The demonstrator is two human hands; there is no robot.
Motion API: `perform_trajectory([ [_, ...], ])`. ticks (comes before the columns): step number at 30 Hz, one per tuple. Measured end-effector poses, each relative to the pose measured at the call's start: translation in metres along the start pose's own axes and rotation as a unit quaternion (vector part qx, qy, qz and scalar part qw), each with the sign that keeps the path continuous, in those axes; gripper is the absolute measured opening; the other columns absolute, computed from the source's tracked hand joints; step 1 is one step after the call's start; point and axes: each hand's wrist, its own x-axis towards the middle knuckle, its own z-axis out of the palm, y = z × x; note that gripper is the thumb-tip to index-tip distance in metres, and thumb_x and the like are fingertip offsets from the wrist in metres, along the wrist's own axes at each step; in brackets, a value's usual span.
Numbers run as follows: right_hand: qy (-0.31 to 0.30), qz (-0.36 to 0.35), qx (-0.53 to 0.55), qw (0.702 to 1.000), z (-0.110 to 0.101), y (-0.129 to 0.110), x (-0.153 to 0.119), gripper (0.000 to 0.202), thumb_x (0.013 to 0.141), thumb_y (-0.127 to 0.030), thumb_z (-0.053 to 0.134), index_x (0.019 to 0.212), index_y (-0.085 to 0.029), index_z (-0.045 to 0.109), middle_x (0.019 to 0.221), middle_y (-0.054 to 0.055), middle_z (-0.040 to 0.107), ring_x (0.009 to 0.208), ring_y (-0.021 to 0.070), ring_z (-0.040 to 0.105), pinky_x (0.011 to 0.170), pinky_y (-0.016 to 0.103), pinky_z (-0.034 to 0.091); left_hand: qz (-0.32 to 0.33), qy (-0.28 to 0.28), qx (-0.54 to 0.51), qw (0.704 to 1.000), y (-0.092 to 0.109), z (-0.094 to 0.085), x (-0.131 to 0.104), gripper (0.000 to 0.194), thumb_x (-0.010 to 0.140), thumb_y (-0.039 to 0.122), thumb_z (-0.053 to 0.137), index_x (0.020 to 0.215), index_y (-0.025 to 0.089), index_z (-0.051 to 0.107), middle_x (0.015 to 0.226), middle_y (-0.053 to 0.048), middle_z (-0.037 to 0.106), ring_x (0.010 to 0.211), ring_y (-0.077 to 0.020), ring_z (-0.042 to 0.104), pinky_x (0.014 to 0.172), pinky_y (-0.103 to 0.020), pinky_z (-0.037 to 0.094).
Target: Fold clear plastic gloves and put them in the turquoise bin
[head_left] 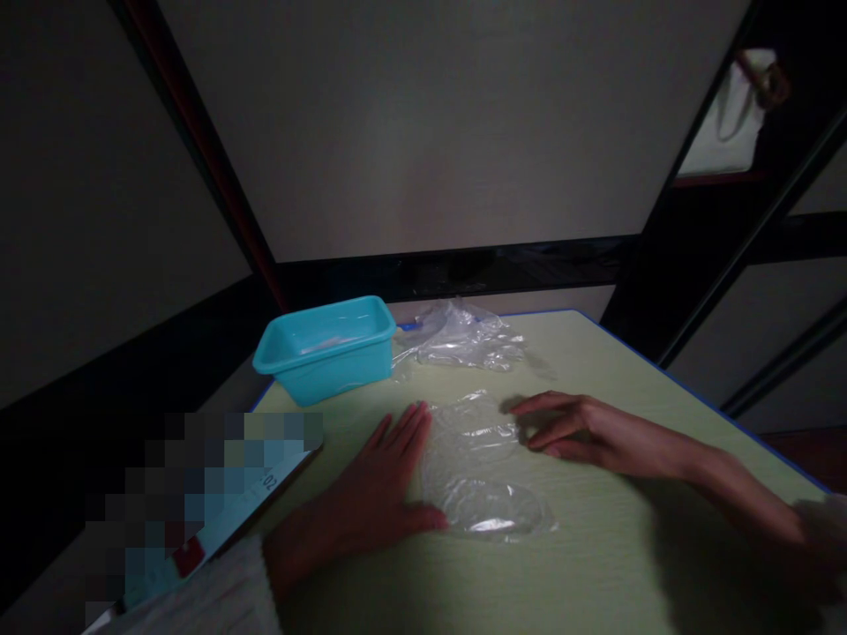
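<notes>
A clear disposable plastic glove [473,441] lies spread on the table in front of me, its film wrinkled and shiny. My left hand [390,476] rests palm down at the glove's left edge, fingers stretched out, the fingertips and thumb touching the film. On the other side, my right hand [582,432] hovers low near the glove's right edge with its fingers slightly bent and apart. Whether its fingertips touch the film I cannot tell. Neither hand grips anything. Farther back lies a crumpled pile of similar clear plastic gloves [463,335].
A turquoise plastic basket [337,366] stands at the table's back left, with something pale inside. The pale table [582,547] has a blue edge. A light blue printed item [265,485], partly blurred out, lies at the left. Cabinet panels [437,132] rise behind; a white bag [731,123] sits on a shelf.
</notes>
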Motion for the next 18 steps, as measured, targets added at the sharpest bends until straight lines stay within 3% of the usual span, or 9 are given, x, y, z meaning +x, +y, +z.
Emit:
perform_trajectory([
  [2,0.005,0.002,-0.004,1.0,0.003,-0.002,0.003,0.024,0.09,-0.025,0.047,0.096,-0.016,0.068,0.114,0.011,0.059,0.109,0.0197,0.053,0.091,0.037,0.044,0.022,0.054,-0.075,0.995,-0.003,0.003,-0.001,0.087,0.078,0.045,0.058,0.142,0.01,0.012,0.15,-0.019,0.008,0.138,-0.0287,0.007,0.11,-0.05,0.009],
  [4,0.015,0.003,0.0,1.0,0.007,-0.004,0.005,0.025,0.091,-0.023,0.044,0.095,-0.015,0.067,0.104,0.011,0.06,0.097,0.0173,0.057,0.084,0.034,0.047,0.033,0.124,-0.166,0.978,-0.003,0.006,-0.002,0.065,0.085,0.034,0.05,0.139,0.015,0.02,0.147,-0.016,0.026,0.135,-0.0257,0.023,0.109,-0.047,0.019],
  [6,0.021,-0.003,0.011,1.0,0.01,-0.008,0.007,0.026,0.092,-0.023,0.041,0.095,-0.015,0.066,0.098,0.009,0.06,0.09,0.0161,0.058,0.08,0.032,0.047,0.031,0.176,-0.247,0.952,0.0,0.009,-0.002,0.05,0.087,0.025,0.043,0.135,0.018,0.026,0.131,-0.013,0.05,0.122,-0.0218,0.044,0.103,-0.042,0.031],
  [8,0.018,-0.012,0.018,1.0,0.013,-0.012,0.009,0.024,0.092,-0.023,0.043,0.098,-0.015,0.065,0.096,0.009,0.06,0.089,0.0161,0.057,0.079,0.031,0.047,0.033,0.191,-0.297,0.935,0.003,0.012,0.0,0.046,0.087,0.019,0.04,0.131,0.018,0.029,0.112,-0.009,0.062,0.105,-0.0187,0.056,0.096,-0.038,0.039],
  [11,0.006,-0.025,0.003,1.0,0.016,-0.02,0.01,0.02,0.085,-0.026,0.056,0.099,-0.014,0.064,0.098,0.009,0.061,0.091,0.0176,0.057,0.08,0.032,0.047,0.037,0.181,-0.319,0.929,0.006,0.015,0.002,0.046,0.085,0.014,0.039,0.13,0.018,0.03,0.102,-0.007,0.064,0.094,-0.0164,0.06,0.089,-0.035,0.043],
  [18,-0.046,-0.054,-0.067,0.995,0.023,-0.045,0.009,0.025,0.063,-0.025,0.077,0.083,-0.015,0.066,0.096,0.006,0.063,0.089,0.0197,0.057,0.082,0.034,0.045,0.03,0.163,-0.315,0.934,0.006,0.016,0.006,0.05,0.081,0.009,0.04,0.129,0.016,0.031,0.102,-0.007,0.063,0.094,-0.0156,0.058,0.09,-0.033,0.041],
])
